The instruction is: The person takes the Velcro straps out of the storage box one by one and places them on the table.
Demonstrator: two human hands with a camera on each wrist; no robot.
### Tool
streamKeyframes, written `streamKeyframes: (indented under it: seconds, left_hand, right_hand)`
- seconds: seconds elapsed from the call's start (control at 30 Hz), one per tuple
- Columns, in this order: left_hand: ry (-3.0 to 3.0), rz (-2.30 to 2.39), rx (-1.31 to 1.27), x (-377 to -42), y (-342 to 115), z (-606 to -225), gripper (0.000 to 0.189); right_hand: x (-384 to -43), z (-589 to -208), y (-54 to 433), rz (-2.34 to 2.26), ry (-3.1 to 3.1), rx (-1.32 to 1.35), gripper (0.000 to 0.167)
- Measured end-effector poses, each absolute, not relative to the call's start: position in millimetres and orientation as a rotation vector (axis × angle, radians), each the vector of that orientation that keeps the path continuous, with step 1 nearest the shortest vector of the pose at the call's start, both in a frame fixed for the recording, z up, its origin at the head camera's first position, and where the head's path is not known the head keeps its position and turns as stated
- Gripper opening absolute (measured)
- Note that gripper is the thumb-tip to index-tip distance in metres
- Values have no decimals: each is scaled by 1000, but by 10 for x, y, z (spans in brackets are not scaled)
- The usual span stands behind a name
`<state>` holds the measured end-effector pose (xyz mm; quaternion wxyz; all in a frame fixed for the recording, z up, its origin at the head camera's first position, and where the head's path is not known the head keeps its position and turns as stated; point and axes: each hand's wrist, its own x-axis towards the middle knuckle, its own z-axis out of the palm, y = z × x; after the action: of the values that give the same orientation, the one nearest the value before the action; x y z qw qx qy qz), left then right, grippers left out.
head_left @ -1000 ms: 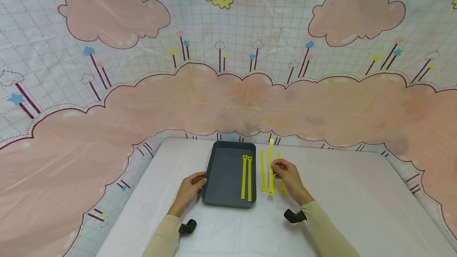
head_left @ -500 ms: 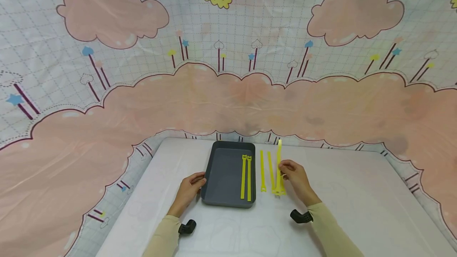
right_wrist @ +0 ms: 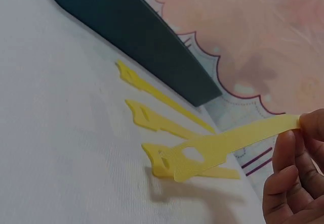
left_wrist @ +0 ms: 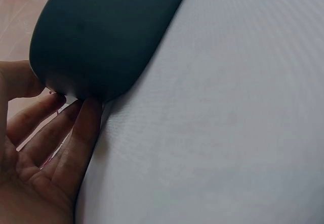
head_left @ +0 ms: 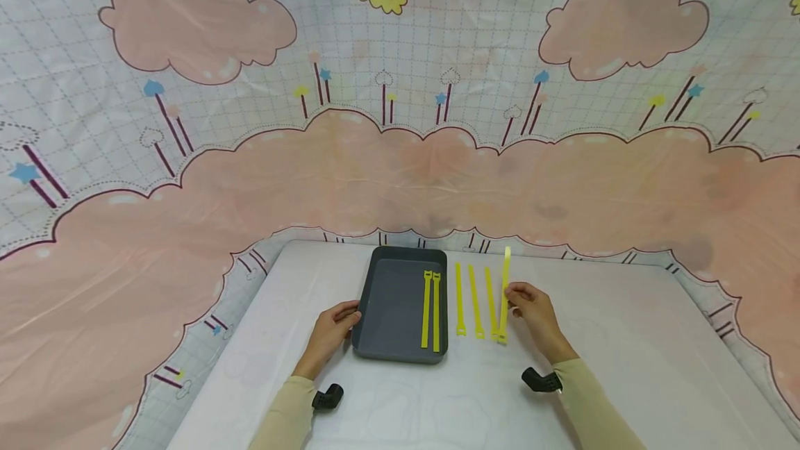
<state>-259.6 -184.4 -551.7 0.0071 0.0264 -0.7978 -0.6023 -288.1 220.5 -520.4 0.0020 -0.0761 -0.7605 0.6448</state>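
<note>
Between thumb and fingers, my right hand (head_left: 536, 318) pinches a yellow hook-and-loop cable tie (head_left: 505, 276). Its wide slotted end (right_wrist: 197, 153) points away from the hand, raised over the table in the right wrist view. Three similar cable ties (head_left: 476, 302) lie side by side on the table, left of the held one. My left hand (head_left: 330, 334) holds the left side of a dark grey tray (head_left: 390, 311), its fingertips (left_wrist: 90, 110) against the outer wall. Two more cable ties (head_left: 427, 311) lie parallel inside the tray, along its right side.
A white-covered table (head_left: 625, 353) extends to both sides and in front of the tray. Behind it hangs a patterned cloth (head_left: 400, 179) with pink clouds. Black wrist devices (head_left: 542, 380) sit on both wrists.
My right hand has moved to the right with the held cable tie, passing over the ties on the table and uncovering them. My left hand and the tray have stayed put.
</note>
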Motion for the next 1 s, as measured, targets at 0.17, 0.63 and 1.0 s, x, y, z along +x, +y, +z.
streamKeyframes:
  seconds: [0.17, 0.63, 1.0]
  left_hand:
    - [-2508, -1875, 99, -2612, -1855, -5522, 35]
    - [-2499, -1888, 100, -2599, -1851, -5520, 36]
    - [-2520, -1876, 78, -2504, -1786, -5326, 37]
  right_hand:
    - [-2892, -5210, 2268, 1997, -2411, -243, 28]
    - [-3007, -5333, 2383, 1948, -2514, -343, 30]
    - [-3122, -5423, 2422, 1803, -2634, -344, 31]
